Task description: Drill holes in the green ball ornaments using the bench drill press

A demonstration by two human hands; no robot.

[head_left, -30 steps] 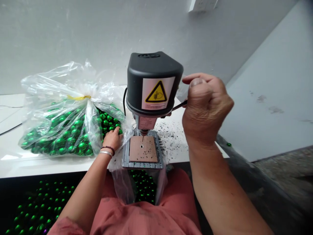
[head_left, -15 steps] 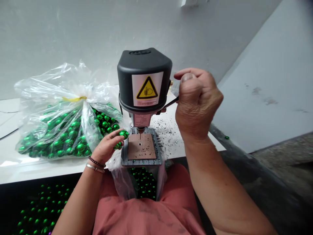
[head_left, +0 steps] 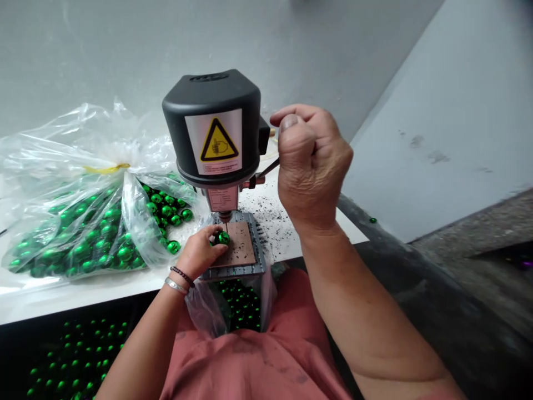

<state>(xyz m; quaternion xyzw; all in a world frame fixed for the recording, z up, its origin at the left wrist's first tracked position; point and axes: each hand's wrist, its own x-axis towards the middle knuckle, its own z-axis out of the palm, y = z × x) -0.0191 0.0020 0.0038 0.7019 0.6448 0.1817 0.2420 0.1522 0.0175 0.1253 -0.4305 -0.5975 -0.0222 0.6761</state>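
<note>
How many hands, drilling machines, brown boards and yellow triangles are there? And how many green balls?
Hands: 2 (left hand, right hand)
Drilling machine: 1
Brown board: 1
Yellow triangle: 1
Green balls: too many are hidden to count
Total without the balls: 5

The person's left hand (head_left: 200, 251) sits low, thumb and fingers curved inward; the right hand (head_left: 314, 166) (thumbnail showing) is raised, curled.
</note>
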